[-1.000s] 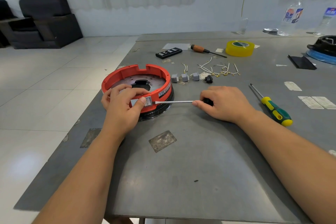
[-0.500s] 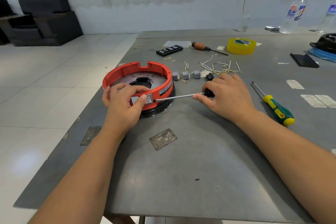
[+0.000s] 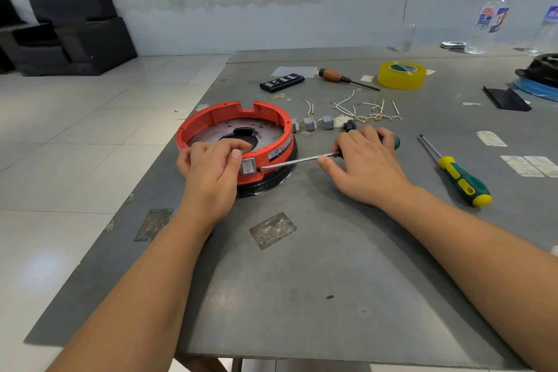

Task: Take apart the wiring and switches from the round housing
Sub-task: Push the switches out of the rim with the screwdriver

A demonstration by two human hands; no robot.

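Where tiled floor (image 3: 75,142) spreads, grey table (image 3: 302,281), black armchair (image 3: 72,30)

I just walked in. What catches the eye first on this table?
The orange round housing at the table's left edge, steadied by the left hand. The right hand holds a screwdriver with its tip at the grey switch in the housing's wall. Behind lie loose white wires.

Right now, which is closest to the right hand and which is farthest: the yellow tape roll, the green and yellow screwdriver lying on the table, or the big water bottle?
Measured from the right hand in the head view:
1. Green and yellow screwdriver, lying on the table just to the hand's right.
2. Yellow tape roll, farther back on the table.
3. Water bottle, standing at the far right end.
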